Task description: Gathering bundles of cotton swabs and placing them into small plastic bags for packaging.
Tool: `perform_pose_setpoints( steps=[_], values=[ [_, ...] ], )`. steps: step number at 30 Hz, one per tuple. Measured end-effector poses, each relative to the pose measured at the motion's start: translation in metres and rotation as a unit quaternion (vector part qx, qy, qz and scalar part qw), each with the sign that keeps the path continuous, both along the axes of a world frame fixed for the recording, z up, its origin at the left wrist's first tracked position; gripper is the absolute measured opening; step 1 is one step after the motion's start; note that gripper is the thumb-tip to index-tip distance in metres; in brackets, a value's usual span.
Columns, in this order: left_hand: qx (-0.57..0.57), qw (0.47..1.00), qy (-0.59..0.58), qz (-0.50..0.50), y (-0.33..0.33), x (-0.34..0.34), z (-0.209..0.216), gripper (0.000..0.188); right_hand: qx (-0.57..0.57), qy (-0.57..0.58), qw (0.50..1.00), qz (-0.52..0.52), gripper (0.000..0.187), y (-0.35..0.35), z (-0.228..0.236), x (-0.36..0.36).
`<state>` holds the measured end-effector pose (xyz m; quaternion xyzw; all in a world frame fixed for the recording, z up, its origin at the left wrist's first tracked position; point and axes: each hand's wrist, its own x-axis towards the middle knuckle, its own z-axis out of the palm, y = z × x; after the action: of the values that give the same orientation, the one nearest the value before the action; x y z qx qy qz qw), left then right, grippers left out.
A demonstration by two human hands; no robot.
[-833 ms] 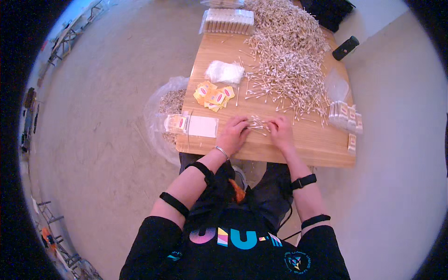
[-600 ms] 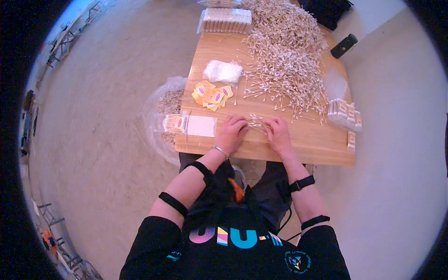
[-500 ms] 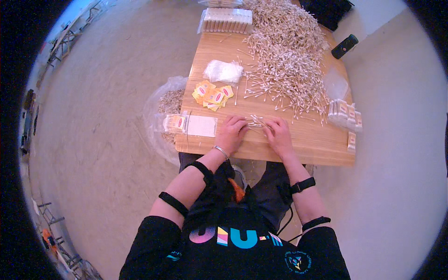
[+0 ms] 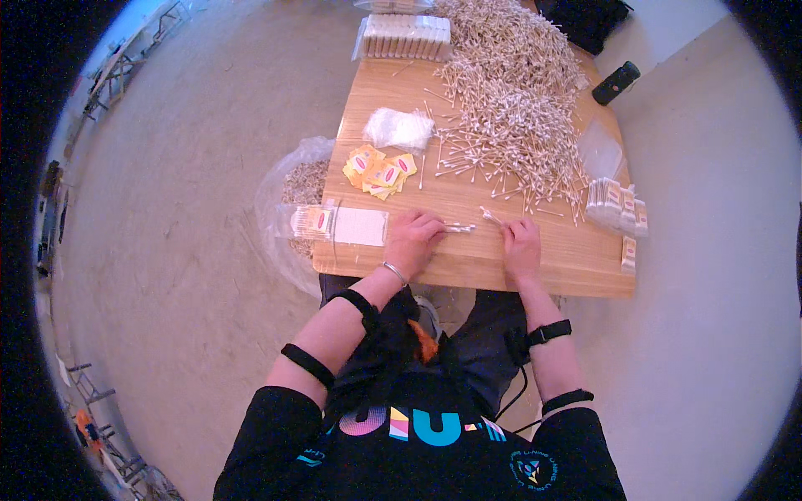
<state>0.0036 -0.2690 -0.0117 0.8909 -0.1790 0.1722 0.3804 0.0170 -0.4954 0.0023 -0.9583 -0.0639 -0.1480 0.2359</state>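
Cotton swabs [image 4: 460, 228] pinched in two bunches

On the near side of the swab heap [image 4: 518, 108], the left hand [image 4: 415, 240] pinches some; the right hand [image 4: 522, 246] pinches others, just apart; a loosened pinch could let sticks slip askew.

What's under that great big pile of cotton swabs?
The big loose heap of white-tipped cotton swabs lies on a light-brown wooden table, whose bare surface shows along the heap's near edge. Under the middle, everything is covered by swabs, so I can't tell.
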Motion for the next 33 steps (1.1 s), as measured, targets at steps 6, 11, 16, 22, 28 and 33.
perform_pose_setpoints(
  steps=[6, 11, 16, 22, 28, 33],
  values=[
    [0.026, 0.998, 0.01, -0.053, 0.001, -0.001, 0.001, 0.031, -0.003, 0.052, 0.997, 0.059, 0.016, 0.025, -0.005, 0.021],
    [0.026, 0.998, 0.039, 0.05, -0.003, -0.004, 0.017, 0.063, 0.05, 0.073, 0.988, 0.128, 0.028, 0.055, 0.004, 0.017],
    [0.001, 0.997, 0.073, 0.004, 0.0, -0.004, 0.012, 0.065, 0.166, 0.055, 0.985, 0.008, 0.048, 0.062, -0.009, 0.006],
    [-0.009, 0.996, 0.079, -0.04, 0.002, 0.0, 0.007, 0.055, 0.356, 0.109, 0.926, 0.067, 0.05, 0.088, -0.014, 0.013],
    [-0.148, 0.974, 0.157, 0.071, 0.004, 0.0, 0.004, 0.04, -0.151, 0.019, 0.976, 0.158, 0.059, 0.088, -0.007, -0.005],
    [-0.226, 0.961, 0.112, 0.114, 0.003, 0.002, 0.004, 0.036, -0.197, 0.098, 0.959, 0.176, 0.071, 0.096, 0.004, -0.006]
  ],
)
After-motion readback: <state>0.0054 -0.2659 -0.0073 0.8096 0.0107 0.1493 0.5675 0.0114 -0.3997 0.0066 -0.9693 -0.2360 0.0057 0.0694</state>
